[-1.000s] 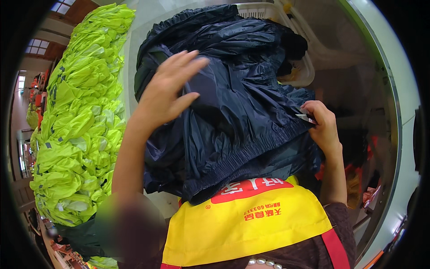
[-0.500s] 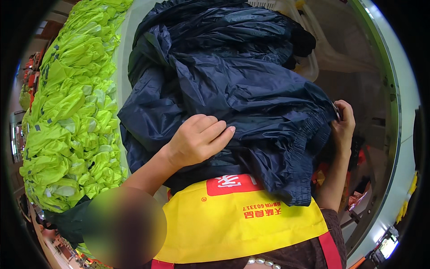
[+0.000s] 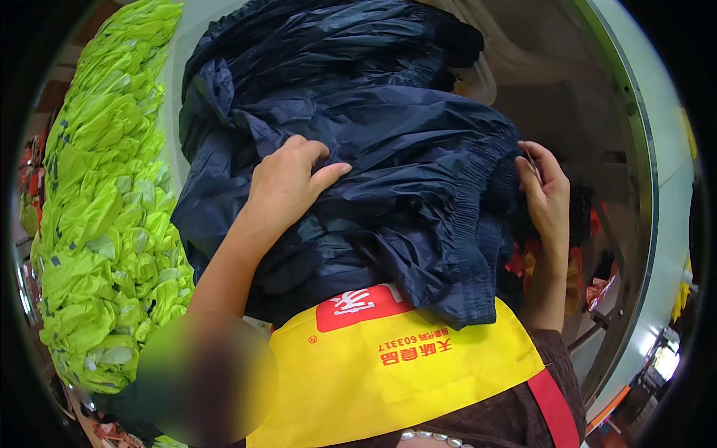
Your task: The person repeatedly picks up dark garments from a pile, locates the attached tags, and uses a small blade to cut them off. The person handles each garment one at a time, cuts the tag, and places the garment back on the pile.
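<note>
Since a moment ago my left hand (image 3: pixel 287 183) has slid up the dark navy garment (image 3: pixel 358 149) and now lies flat on it, fingers spread and pressing down rather than closed on a fold. My right hand (image 3: pixel 544 196) has stayed at the right edge of the same garment, where the gathered hem bunches up; thumb and fingers are pinched together there on the cloth, though I cannot tell whether something thin sits between them. The garment lies heaped straight ahead of both hands and hangs down over my yellow apron (image 3: pixel 403 373). Beyond my left hand sits a long pile of bright green vests (image 3: pixel 104 224). I judge the cloth is being smoothed and checked along its hem.
</note>
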A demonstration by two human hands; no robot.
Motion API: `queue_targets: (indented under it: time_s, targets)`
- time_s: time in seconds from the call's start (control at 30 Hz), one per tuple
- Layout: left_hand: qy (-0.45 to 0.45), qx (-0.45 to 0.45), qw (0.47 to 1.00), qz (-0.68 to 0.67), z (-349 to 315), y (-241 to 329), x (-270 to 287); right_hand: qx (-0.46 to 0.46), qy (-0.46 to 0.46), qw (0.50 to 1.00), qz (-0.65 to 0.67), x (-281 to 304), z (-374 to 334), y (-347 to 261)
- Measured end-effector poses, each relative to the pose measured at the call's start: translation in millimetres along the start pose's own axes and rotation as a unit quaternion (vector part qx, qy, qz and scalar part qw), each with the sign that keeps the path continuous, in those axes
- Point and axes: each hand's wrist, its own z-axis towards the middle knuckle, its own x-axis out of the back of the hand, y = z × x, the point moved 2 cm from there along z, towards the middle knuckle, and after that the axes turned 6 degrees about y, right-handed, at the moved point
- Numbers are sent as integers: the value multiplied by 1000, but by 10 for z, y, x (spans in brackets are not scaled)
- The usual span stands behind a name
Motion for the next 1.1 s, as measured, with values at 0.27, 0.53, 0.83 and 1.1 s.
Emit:
queue_targets:
  time_s: [0.27,0.53,0.83,1.1]
  targets:
    - [29,-5,997,-66,87,-72,-8,-25,-57,998,11,-142,-142,-205]
    - [130,-6,976,-174,180,-59,243,-63,-78,964,246,-506,-267,13]
    - [123,81,896,-418,372,-676,125,-55,-80,947,305,-186,-217,35]
    - [83,104,895,-426,426,-790,-68,-11,-3,973,230,11,-25,114]
